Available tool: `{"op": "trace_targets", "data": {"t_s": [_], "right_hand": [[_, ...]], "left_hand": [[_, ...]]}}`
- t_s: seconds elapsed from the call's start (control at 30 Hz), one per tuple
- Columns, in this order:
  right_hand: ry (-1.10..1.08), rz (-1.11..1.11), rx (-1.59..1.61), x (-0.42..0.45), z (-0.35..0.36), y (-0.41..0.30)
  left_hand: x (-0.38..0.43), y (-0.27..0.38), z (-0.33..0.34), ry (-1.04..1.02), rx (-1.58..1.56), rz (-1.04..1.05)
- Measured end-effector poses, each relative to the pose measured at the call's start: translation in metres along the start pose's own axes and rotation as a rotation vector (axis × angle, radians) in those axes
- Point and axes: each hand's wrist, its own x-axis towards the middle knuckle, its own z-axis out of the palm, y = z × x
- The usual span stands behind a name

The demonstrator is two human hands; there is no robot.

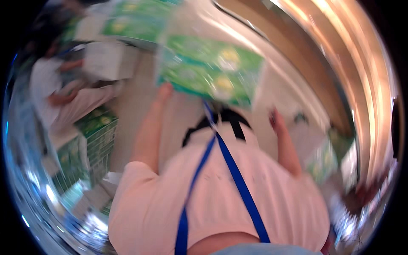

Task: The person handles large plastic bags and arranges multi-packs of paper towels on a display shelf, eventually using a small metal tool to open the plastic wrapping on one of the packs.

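Before me is a large green printed carton (204,68) with yellow and white patterns, blurred by motion. My left hand (165,90) is at its near left corner, seemingly touching it; whether the fingers grip it is too blurred to tell. Off the carton's near right corner, my right hand (278,120) hangs apart from it, and a small dark shape shows at its fingers, too blurred to name. A blue lanyard (234,169) hangs over my pink shirt (223,191).
At left a seated person (47,92) in a white top has an arm by a white box (103,60). Another green carton (137,20) stands at the top, green crates (102,137) at lower left. A curved counter edge (287,47) runs along the right, with more cartons (323,159) below it.
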Motion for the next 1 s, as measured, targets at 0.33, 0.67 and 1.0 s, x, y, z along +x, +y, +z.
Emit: {"op": "trace_targets", "data": {"t_s": [0.33, 0.67, 1.0], "right_hand": [[0.097, 0.192, -0.177, -0.025, -0.059, 0.026], [-0.294, 0.188, 0.125, 0.07, -0.147, -0.045], [-0.161, 0.324, -0.197, 0.123, -0.228, -0.152]], "left_hand": [[-0.14, 0.038, 0.071, 0.104, -0.1, -0.497], [-0.18, 0.067, 0.146, 0.421, -0.142, -0.261], [-0.253, 0.026, 0.227, 0.735, -0.014, -0.395]]}}
